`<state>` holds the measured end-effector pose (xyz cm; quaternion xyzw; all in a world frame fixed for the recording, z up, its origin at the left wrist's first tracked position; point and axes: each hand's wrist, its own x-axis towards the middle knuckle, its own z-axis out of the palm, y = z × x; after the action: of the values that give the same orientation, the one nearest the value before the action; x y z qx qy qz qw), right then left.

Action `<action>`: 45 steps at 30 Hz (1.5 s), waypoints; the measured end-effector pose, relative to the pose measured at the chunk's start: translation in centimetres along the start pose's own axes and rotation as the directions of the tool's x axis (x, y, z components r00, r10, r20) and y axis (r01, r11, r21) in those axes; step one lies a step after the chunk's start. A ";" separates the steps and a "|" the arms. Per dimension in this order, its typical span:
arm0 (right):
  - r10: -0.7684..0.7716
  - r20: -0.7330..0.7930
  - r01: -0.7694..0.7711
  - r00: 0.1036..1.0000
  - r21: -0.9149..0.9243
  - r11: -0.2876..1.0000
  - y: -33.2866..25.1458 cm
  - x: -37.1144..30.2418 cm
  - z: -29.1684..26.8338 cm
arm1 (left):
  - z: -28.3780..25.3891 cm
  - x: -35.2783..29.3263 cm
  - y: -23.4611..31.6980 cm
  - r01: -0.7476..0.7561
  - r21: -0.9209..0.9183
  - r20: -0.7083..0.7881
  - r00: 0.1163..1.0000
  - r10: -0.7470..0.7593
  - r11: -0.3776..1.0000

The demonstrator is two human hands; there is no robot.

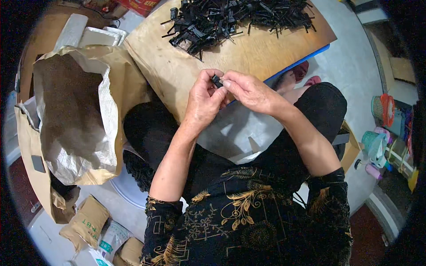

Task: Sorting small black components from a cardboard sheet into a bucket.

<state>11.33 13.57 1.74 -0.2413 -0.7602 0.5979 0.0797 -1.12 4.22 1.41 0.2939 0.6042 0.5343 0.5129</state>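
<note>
Between my two hands is a small black plastic part, held at the near edge of a wooden board. My left hand pinches it from the left with thumb and curled fingers. From the right, my right hand closes thumb and forefinger on its other end. The fingers cover most of the part, so its full shape is hidden. Beyond my hands, a heap of black plastic parts with thin prongs lies tangled on the far side of the board.
A large open brown paper sack with a pale lining stands at my left. Packed bags lie on the floor at lower left. Below the board's right edge shows a blue edge. Baskets and colourful household things stand far right.
</note>
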 end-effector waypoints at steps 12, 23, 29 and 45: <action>-0.120 -0.270 0.084 0.956 -0.142 0.986 1.7 1.7 2.4 | 0.1 1.1 -1.2 -0.274 0.576 -0.159 0.887 0.434 0.771; 0.092 -0.098 -0.030 0.991 0.504 0.863 0.6 0.4 0.6 | -1.0 -0.7 1.3 -0.052 -0.556 -0.047 0.998 0.031 0.829; -0.023 -0.096 0.074 0.995 0.576 0.814 -0.2 -0.9 -0.2 | -0.4 -1.9 1.8 0.031 -0.503 0.075 0.997 0.008 0.864; -0.118 -0.129 0.165 0.985 0.465 0.870 1.1 -1.7 -0.2 | 1.7 -3.0 2.7 -0.050 0.022 0.227 0.973 0.044 0.999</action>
<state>13.15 13.15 1.07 -0.1867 -0.6016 0.7459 0.2163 0.84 2.75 5.08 0.3741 0.5419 0.5009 0.5617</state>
